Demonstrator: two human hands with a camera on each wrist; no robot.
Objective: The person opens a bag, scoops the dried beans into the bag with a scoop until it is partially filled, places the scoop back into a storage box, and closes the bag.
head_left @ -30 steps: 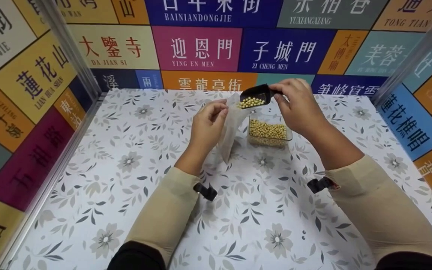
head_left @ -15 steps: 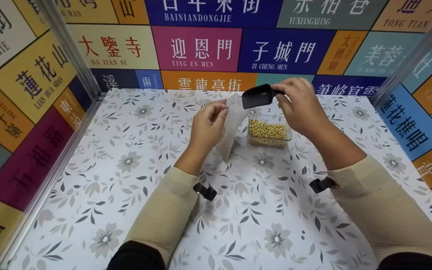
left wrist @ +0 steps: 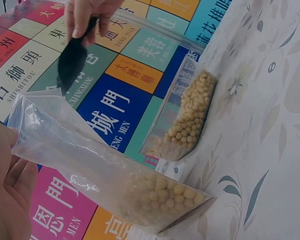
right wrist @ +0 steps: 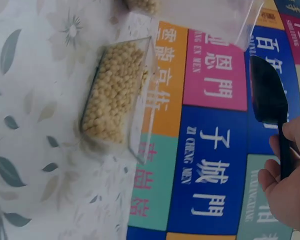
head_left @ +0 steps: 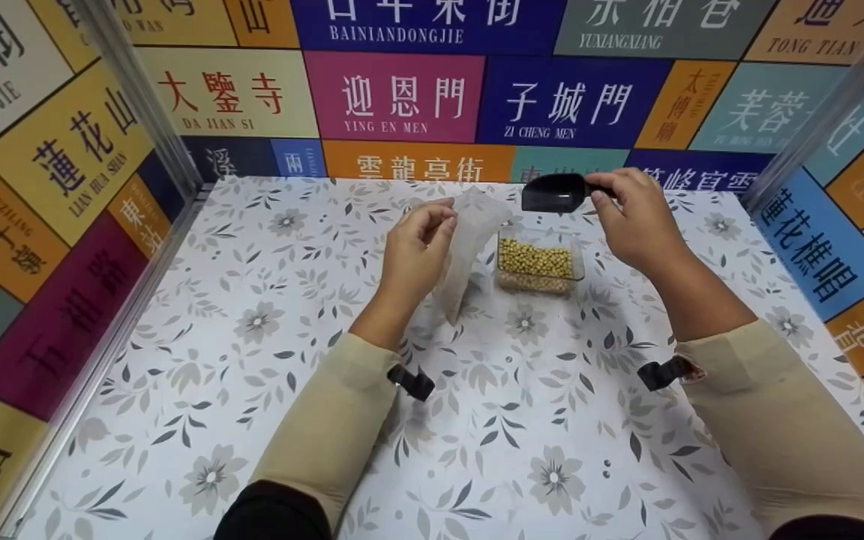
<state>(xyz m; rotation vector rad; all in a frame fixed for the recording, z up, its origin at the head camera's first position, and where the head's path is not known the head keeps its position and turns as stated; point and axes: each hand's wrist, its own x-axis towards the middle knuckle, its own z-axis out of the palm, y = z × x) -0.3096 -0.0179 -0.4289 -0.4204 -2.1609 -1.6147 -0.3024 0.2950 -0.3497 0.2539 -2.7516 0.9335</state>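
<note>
A clear plastic zip bag [left wrist: 85,150] is pinched near its top edge by my left hand [head_left: 415,244]. Its bottom rests on the table with soybeans [left wrist: 165,197] gathered low inside. My right hand [head_left: 636,217] grips the handle of a black scoop [head_left: 554,193], held up to the right of the bag's mouth and apart from it. No beans show in the scoop. Below the scoop, a clear rectangular container [head_left: 541,276] of soybeans [right wrist: 112,92] stands on the table, just right of the bag.
A white cloth with grey flowers and leaves covers the table [head_left: 312,420]. Behind it rises a wall of coloured sign panels [head_left: 394,97], with similar panels on the left and right sides. Metal corner posts [head_left: 143,97] stand where the panels meet.
The scoop held beans at the bag's mouth a second ago; half a second ago it was tipped and without visible beans. Now it has moved right, away from the bag. My left hand stayed still.
</note>
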